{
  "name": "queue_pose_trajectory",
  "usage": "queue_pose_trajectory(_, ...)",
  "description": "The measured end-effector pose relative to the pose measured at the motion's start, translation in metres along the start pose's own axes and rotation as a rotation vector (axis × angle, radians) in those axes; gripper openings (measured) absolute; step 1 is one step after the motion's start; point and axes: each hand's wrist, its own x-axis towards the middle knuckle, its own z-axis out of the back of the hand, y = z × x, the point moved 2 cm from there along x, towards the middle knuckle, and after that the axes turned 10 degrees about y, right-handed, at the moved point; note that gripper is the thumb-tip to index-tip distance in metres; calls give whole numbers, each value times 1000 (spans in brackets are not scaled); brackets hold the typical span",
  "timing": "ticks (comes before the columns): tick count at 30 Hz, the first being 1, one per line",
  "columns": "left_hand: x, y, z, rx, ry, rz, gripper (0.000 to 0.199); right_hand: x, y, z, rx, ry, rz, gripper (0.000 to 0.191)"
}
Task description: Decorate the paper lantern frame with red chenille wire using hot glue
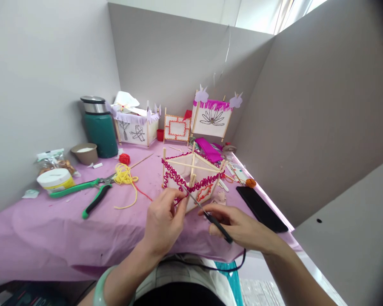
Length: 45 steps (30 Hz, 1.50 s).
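In front of me stands a small box-shaped lantern frame [191, 163] of wooden sticks and white panels, trimmed with curly magenta yarn [207, 182]. One panel carries an orange yarn outline [204, 194]. My left hand [166, 214] is closed at the near corner, thumb and forefinger pinching a strand of the magenta yarn. My right hand [239, 225] grips a slim black-handled tool [220, 227] with a thin metal shaft. Its tip meets the magenta trim just beside my left fingertips. The exact kind of tool is unclear.
Left on the pink cloth [115, 229] lie green-handled pliers [97, 189], yellow yarn [124, 174] and a red yarn ball [124, 159]. Behind are a teal bottle [100, 131] and decorated lanterns [135, 129]. A black phone [261, 208] lies right. A dark cord [223, 269] hangs near my lap.
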Motion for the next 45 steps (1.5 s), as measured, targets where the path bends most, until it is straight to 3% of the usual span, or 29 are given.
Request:
queue_pose_trajectory(13,1,2,-3,-109,22,54,12,5,10,-1,3,-25,4,23)
queue_pose_trajectory(28,3,0,-3,-99,27,65,14,5,10,-3,51,-12,48,31)
queue_pose_trajectory(39,4,-2,-2,-94,7,53,15,7,6,-4,10,-14,53,21)
queue_pose_trajectory(45,5,-2,-2,-83,-3,45,15,9,6,-4,-18,-1,75,28)
